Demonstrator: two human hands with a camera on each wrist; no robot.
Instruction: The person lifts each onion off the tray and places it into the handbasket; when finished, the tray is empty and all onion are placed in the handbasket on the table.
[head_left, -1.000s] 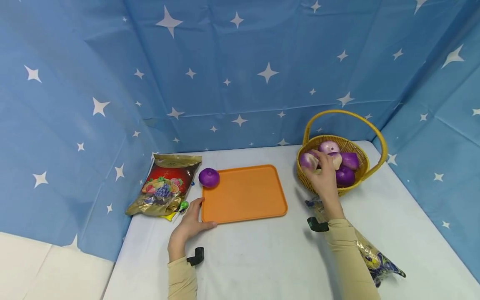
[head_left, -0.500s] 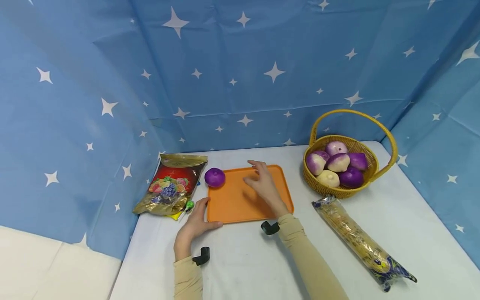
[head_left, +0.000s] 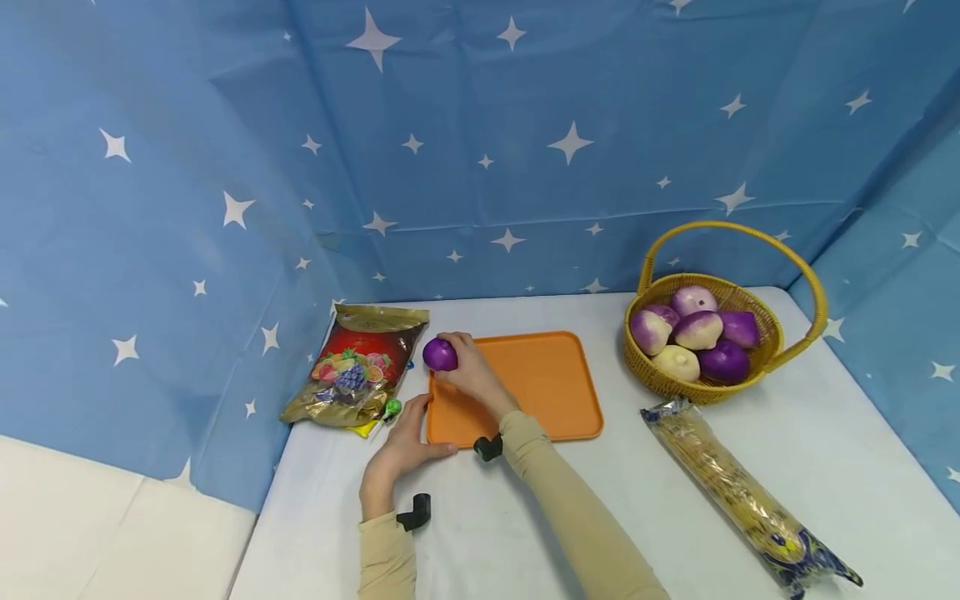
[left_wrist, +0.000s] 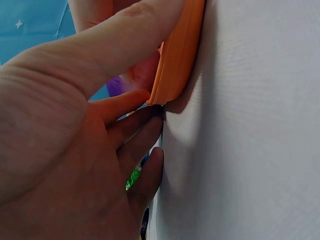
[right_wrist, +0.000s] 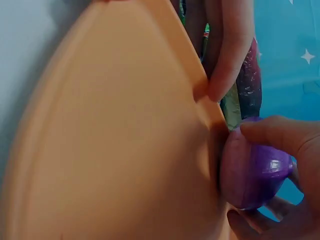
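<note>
At the tray's far left corner, my right hand grips a round purple turnip. In the right wrist view, thumb and fingers lie on either side of the turnip, which is beside the tray's rim. The orange tray lies flat, with rounded corners and a low rim. My left hand holds its near left corner, thumb along the front edge and fingers at the left edge. Close up in the left wrist view, the left hand's thumb and index finger touch the tray's rim.
A yellow wicker basket of several purple and white turnips stands back right. A long clear packet of noodles lies before it. Left of the tray are a fruit-printed candy bag and a green lollipop. Blue star-patterned cloth hangs behind.
My right hand has left the basket, crossed leftward over the tray and taken hold of the purple turnip. My left hand stays at the tray's corner. The head view has shifted slightly.
</note>
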